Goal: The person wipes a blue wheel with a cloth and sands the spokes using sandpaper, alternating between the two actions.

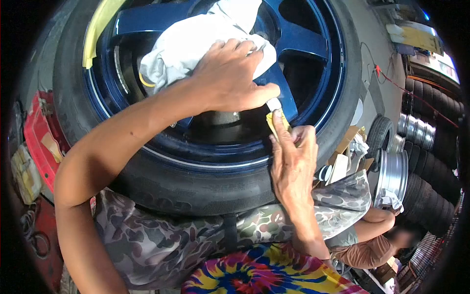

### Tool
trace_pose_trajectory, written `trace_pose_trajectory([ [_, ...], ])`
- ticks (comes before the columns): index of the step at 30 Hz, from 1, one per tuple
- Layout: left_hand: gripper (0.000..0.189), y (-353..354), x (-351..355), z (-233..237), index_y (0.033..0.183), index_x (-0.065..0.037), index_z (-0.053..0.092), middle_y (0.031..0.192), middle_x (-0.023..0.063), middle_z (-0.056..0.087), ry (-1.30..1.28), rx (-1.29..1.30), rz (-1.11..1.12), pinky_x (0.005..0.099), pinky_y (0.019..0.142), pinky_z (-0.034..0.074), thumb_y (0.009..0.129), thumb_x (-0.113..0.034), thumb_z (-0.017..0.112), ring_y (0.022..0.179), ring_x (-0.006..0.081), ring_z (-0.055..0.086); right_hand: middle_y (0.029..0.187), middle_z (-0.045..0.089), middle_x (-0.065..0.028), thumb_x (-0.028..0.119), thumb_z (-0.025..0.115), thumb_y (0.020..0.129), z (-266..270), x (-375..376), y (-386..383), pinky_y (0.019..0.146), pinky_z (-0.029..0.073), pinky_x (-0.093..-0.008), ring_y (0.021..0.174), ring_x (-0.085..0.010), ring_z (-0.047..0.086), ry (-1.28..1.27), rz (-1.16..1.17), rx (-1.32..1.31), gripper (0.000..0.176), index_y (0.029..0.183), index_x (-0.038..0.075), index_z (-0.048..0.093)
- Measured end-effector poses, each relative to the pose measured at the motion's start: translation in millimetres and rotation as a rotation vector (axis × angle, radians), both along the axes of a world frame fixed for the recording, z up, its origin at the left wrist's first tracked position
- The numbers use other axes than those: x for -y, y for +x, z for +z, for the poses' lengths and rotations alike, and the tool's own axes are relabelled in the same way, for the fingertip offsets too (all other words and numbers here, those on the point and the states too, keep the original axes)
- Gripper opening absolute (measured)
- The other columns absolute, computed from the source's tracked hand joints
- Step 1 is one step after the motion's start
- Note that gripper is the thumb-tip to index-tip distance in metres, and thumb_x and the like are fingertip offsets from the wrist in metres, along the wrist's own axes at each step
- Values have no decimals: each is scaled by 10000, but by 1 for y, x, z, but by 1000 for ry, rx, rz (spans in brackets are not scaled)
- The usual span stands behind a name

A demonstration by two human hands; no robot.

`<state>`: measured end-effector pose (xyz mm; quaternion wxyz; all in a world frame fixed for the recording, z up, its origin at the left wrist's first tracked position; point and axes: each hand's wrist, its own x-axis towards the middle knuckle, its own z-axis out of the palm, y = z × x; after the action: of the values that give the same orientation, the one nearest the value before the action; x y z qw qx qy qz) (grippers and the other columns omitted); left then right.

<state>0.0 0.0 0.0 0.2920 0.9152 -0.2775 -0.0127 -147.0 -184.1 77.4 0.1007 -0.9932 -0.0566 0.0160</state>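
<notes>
A blue multi-spoke wheel [303, 41] fitted with a black tyre [196, 193] lies in front of me. My left hand [227, 73] is over the hub, its curled fingers gripping a bunched white cloth [181, 41]. Its thumb reaches toward the white tip of a small yellow strip-like piece [270, 121]. That piece is pinched in my right hand [295, 154], index finger laid along it, above a spoke near the rim's lower right. What the yellow piece is, I cannot tell. Yellow tape [100, 32] hangs over the rim at upper left.
Camouflage fabric [161, 240] covers my lap against the tyre. At left is a red tray [41, 137]. Silver rims [391, 179] and stacked tyres [426, 196] stand at right, near a crouching person [367, 250]. A red cable [416, 95] runs across the upper right.
</notes>
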Motion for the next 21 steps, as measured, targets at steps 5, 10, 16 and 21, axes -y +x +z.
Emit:
trace_pose_trajectory([
  [5, 709, -2, -10, 0, 1361, 75, 655, 1406, 256, 643, 34, 53, 26, 508, 1148, 440, 883, -443, 733, 1305, 393, 607, 983, 475, -106, 56, 745, 942, -10, -12, 14, 818, 417, -406, 927, -276, 522, 36, 29, 50, 555, 1487, 64, 644],
  [10, 699, 7, -13, 3, 1358, 72, 657, 1395, 253, 652, 19, 45, -9, 513, 1135, 450, 883, -436, 732, 1293, 396, 616, 958, 460, -97, 62, 750, 944, -10, 1, 11, 794, 402, -403, 897, -264, 503, 5, 5, 83, 551, 1487, 86, 664],
  [16, 704, 6, -12, 6, 1363, 72, 653, 1412, 247, 649, 17, 36, 0, 507, 1148, 441, 880, -434, 734, 1322, 396, 601, 968, 461, -90, 78, 753, 942, -3, -8, 2, 800, 408, -399, 904, -266, 512, 12, 13, 10, 543, 1478, 93, 671],
  [21, 693, 3, -8, -1, 1349, 72, 664, 1401, 239, 657, -10, 85, 6, 505, 1141, 445, 872, -426, 742, 1312, 393, 608, 963, 464, -89, 74, 762, 937, -11, -12, 12, 803, 416, -399, 904, -264, 516, 54, 20, 76, 505, 1438, 97, 702],
])
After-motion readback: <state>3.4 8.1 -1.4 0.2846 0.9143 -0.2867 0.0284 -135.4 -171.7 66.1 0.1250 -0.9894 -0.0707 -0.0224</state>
